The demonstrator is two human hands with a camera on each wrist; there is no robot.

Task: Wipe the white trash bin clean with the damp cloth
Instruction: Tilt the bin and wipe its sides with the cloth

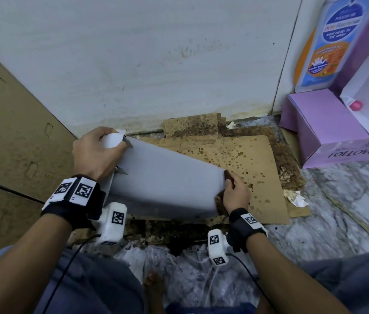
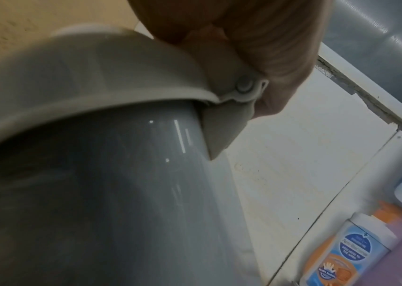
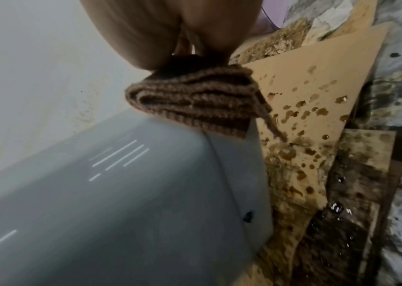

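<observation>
The white trash bin (image 1: 165, 180) lies tipped on its side above the floor, its base pointing right. My left hand (image 1: 98, 152) grips its rim and lid (image 1: 113, 140) at the left end; the left wrist view shows the rim (image 2: 97, 77) and the hinge pin (image 2: 244, 87) under my fingers (image 2: 256, 38). My right hand (image 1: 235, 193) holds a folded brown knitted cloth (image 3: 195, 104) against the bin's base edge (image 3: 239, 174). Only a dark corner of the cloth (image 1: 227, 176) shows in the head view.
Stained cardboard sheets (image 1: 247, 168) with brown spots cover the floor under the bin. A wall (image 1: 133, 64) stands behind, a large brown box (image 1: 9, 143) to the left, and a purple box (image 1: 328, 130) with a bottle (image 1: 328, 41) to the right. Crumpled tissue (image 1: 295, 198) lies nearby.
</observation>
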